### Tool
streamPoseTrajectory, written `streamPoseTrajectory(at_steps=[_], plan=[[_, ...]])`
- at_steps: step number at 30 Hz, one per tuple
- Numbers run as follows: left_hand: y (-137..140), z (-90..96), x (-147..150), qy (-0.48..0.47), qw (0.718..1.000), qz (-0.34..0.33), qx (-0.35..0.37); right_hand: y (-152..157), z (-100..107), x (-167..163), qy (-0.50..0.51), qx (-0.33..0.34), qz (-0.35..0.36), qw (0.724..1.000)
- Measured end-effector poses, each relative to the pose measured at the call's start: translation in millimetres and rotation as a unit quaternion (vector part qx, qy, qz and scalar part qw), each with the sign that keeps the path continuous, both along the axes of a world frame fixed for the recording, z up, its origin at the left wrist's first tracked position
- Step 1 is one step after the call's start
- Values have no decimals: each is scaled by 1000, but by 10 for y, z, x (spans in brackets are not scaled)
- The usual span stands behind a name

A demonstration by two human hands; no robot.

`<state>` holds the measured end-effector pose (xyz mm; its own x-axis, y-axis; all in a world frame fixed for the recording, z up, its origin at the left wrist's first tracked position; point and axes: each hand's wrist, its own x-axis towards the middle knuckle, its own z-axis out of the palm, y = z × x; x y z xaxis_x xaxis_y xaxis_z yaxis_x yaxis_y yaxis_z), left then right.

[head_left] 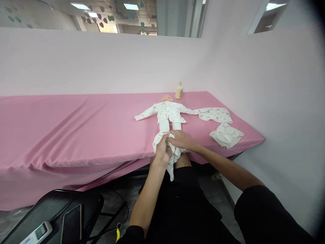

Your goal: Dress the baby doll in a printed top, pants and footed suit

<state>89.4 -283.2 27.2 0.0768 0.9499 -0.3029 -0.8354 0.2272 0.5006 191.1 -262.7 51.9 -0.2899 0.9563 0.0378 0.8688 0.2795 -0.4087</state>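
A baby doll lies on its back on the pink-covered table, head toward the wall and legs toward me. It wears a white patterned baby jacket with the sleeves spread out. Its white-looking legs show below the hem. At the lower ends of the legs, my left hand and my right hand are closed on white patterned baby pants. The pants are bunched, and one end hangs past the table edge. The doll's feet are hidden by the cloth and my fingers.
A pump bottle stands behind the doll. To the right lie a flat patterned garment and a folded one on the pink sheet. A black chair at lower left holds a phone and a grey-white device.
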Motion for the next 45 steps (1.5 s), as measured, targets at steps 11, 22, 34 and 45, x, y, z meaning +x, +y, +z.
streamPoseTrajectory(at_steps=[11, 22, 34, 45], plan=[[25, -66, 13, 24, 1000, 11, 10, 14, 6, 9, -63, -42, 3, 997], [-29, -94, 25, 52, 998, 24, 39, 166, -79, 152, 139, -3, 129, 982], [-33, -41, 63, 10, 998, 48, 35, 609, -189, 88, 107, 40, 163, 980], [-300, -116, -216, 45, 996, -13, 73, 492, -283, 75, 260, 26, 45, 964]])
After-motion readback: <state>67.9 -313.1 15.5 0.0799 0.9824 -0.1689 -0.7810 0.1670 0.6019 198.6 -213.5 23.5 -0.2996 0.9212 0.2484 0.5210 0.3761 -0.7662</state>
